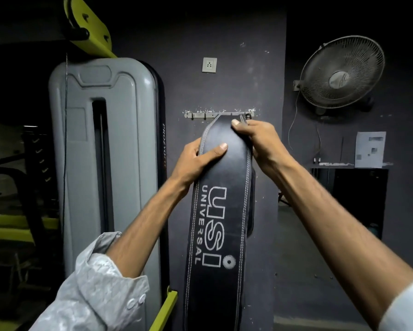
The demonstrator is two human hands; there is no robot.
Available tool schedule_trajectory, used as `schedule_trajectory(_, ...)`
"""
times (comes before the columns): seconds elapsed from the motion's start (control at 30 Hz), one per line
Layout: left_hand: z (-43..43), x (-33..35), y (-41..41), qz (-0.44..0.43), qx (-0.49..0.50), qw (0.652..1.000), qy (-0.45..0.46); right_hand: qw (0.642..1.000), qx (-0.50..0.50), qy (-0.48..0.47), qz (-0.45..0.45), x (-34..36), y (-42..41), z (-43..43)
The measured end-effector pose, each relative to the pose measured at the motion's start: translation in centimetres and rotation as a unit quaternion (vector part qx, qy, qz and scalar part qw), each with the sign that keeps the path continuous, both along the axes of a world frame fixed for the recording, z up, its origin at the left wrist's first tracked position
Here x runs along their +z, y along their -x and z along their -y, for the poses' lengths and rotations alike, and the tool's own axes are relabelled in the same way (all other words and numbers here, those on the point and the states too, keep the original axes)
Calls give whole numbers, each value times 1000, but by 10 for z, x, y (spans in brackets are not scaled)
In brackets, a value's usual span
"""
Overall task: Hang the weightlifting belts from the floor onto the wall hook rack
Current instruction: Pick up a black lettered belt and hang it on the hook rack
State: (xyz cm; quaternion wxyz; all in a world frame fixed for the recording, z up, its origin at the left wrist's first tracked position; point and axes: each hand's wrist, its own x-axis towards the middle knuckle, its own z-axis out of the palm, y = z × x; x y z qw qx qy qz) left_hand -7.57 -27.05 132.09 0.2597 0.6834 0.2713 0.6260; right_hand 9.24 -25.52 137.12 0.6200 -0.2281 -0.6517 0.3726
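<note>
A black leather weightlifting belt [221, 211] with white "USI UNIVERSAL" lettering hangs down the dark wall, its narrow top end raised to the metal hook rack [198, 115]. My left hand [198, 161] grips the belt's left edge, thumb across its face. My right hand [255, 139] pinches the top end close to the rack's right hook, where the buckle glints. Whether the buckle sits on the hook is hidden by my fingers. A second dark strap edge shows behind the belt on the right.
A grey weight-stack cover [102, 151] with yellow-green frame parts stands left of the rack. A wall socket [209, 65] sits above it. A wall fan [341, 72] and a posted paper [370, 149] are on the right wall.
</note>
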Motion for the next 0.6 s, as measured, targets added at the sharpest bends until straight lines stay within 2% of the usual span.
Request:
schedule_trajectory(0.17,-5,24,0,27,62,997,32,999,8,-31,-2,-31,1,0)
schedule_trajectory(0.3,-11,40,-3,31,19,997,75,994,-22,-97,50,-41,-3,4)
schedule_trajectory(0.4,-15,38,-3,38,9,998,55,990,-29,-119,70,-46,-9,6)
schedule_trajectory(0.47,-17,29,-6,44,-5,998,33,993,-18,-94,70,-41,-11,6)
schedule_trajectory(0.6,-12,10,-15,21,-21,1000,4,999,13,14,44,-13,-11,-2)
